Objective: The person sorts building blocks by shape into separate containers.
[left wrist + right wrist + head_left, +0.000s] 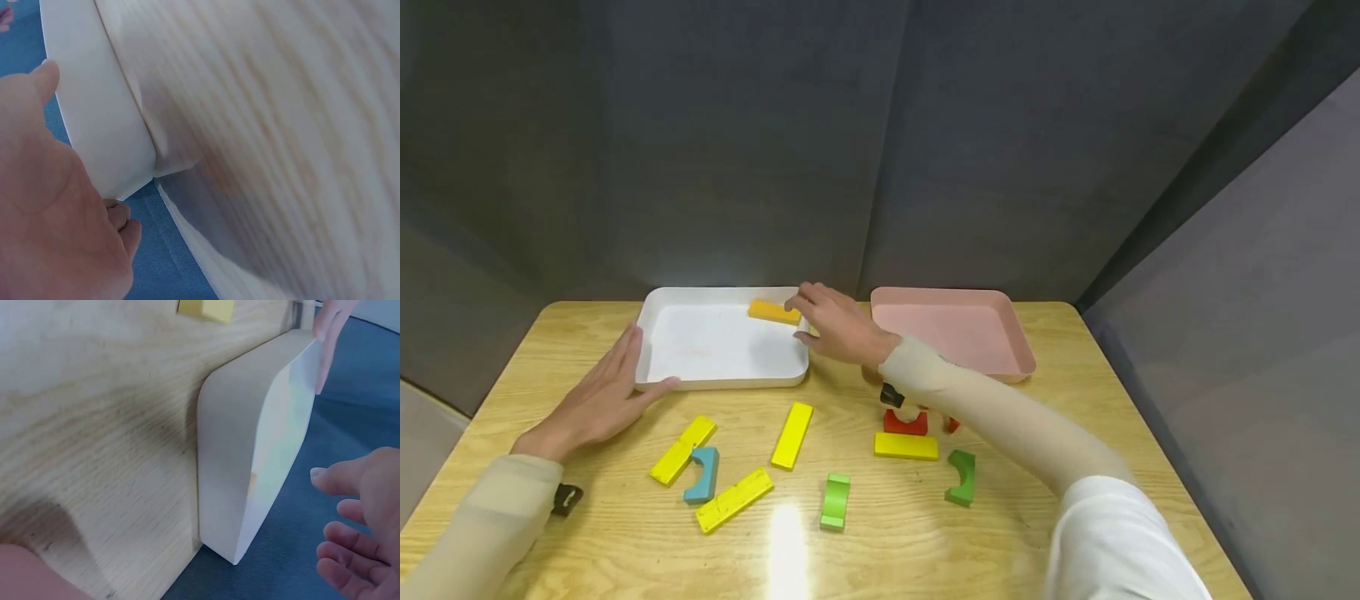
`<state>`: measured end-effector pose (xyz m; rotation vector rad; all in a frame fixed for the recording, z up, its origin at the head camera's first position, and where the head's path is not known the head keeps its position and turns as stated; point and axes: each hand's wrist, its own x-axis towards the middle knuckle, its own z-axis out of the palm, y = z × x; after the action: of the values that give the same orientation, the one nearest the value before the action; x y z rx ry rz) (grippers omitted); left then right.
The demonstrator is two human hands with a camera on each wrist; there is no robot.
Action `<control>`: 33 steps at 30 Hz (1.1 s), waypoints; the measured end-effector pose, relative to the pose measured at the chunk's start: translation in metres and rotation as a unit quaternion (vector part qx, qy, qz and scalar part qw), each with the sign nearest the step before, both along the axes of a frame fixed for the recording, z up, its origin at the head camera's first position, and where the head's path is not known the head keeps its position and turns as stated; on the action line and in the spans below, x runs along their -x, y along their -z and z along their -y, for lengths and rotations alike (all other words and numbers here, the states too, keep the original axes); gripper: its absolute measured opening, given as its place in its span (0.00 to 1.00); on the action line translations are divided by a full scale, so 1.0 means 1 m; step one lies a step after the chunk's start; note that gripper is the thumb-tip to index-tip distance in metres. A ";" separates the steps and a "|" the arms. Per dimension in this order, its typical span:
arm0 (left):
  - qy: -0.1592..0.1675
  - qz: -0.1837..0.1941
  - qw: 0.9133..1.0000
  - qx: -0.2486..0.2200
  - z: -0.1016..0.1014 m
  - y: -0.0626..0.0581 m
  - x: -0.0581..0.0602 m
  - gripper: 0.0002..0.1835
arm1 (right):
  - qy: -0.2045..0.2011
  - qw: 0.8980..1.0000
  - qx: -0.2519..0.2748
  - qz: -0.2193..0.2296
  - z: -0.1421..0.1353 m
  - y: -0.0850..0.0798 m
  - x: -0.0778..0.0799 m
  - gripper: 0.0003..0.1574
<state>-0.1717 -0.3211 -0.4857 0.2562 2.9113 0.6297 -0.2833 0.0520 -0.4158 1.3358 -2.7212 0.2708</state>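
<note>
The white tray (pixel 718 346) lies at the back left of the table, with an orange-yellow block (pixel 773 312) near its far right corner. My left hand (pixel 597 404) rests along the tray's left side, fingers straight and the thumb at its front edge. Over the tray's right end is my right hand (pixel 842 327), its fingers loosely bent beside the block. In the right wrist view, that hand (pixel 369 531) holds nothing and stays apart from the tray wall (pixel 228 444). The left wrist view has the left hand (pixel 56 206) against the tray's outer wall.
A pink tray (pixel 951 333) stands at the back right. In front lie several yellow blocks (pixel 792 436), a blue arch block (pixel 703 475), green arch blocks (pixel 835 502) and a red arch block (pixel 906 423). My right forearm partly hides another red piece. A dark partition (pixel 737 150) rises behind the table.
</note>
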 end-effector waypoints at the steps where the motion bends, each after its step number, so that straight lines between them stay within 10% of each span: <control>1: -0.001 -0.001 1.000 0.001 0.000 0.000 0.000 0.60 | -0.004 1.000 0.005 -0.002 -0.003 -0.002 -0.003 0.28; 33: -0.002 -0.004 1.000 0.005 -0.002 -0.003 0.005 0.61 | 0.008 0.989 0.130 -0.064 -0.116 -0.008 -0.082 0.23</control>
<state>-0.1764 -0.3192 -0.4826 0.2512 2.9231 0.6150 -0.2013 0.1683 -0.4077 1.2148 -2.4877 0.4995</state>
